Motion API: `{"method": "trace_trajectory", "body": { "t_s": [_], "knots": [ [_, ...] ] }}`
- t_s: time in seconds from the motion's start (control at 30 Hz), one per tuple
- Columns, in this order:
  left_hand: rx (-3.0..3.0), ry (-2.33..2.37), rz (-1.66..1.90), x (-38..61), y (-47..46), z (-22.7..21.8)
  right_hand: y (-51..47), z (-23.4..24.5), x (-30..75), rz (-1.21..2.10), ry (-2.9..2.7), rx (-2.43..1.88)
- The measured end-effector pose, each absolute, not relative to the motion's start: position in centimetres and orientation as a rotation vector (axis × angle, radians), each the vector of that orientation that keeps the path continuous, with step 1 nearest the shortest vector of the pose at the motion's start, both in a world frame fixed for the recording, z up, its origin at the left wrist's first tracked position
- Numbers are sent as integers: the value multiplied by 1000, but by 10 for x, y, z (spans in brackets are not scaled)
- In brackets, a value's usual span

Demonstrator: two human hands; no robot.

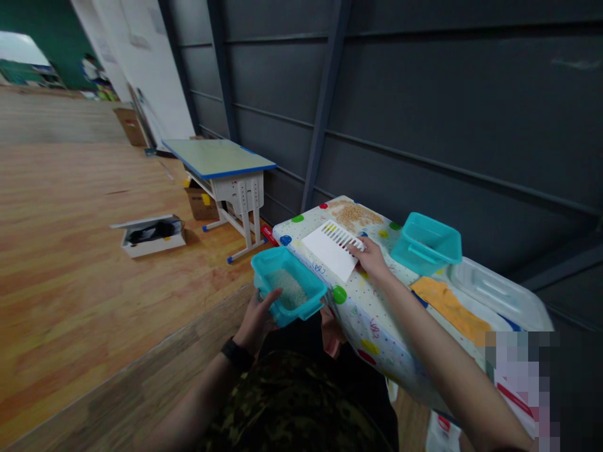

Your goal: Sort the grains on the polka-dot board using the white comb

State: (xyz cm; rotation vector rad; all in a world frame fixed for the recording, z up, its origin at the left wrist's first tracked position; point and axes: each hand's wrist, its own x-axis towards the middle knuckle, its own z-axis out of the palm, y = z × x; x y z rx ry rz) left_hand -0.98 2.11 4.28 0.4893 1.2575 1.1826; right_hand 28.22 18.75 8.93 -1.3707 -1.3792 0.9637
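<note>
My left hand (260, 314) grips the near left rim of a teal plastic tub (308, 307), thumb inside over the wall. Pale, fine grains (286, 287) cover the bottom of that tub, which is held at the table's front edge. Between the fingers of my right hand (372, 256) is a flat white slotted plate (330, 254), pinched at its right edge. It lies close over the patterned tablecloth (351, 307); whether it touches the cloth I cannot tell. Beyond it, tan grains (353, 213) are spread on the cloth.
Right of my right hand stand a second teal tub (426, 242), an orange cloth (447, 304) and a clear plastic lid (504, 292). A dark panelled wall (452, 113) runs behind the table. Leftward are a school desk (219, 157) and an open white box (155, 237) on the floor.
</note>
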Motion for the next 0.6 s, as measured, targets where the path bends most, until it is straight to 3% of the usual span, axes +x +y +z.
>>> {"method": "trace_trajectory", "body": {
  "t_s": [0.2,0.47,0.6],
  "knots": [
    [440,1278,1187,-7,19,58,159,92,277,1168,-1325,-1329],
    [467,1289,1166,-7,19,56,166,91,279,923,-1317,-1364],
    [483,1283,1174,-8,20,52,158,90,278,1003,-1379,-1346]
  ]
}}
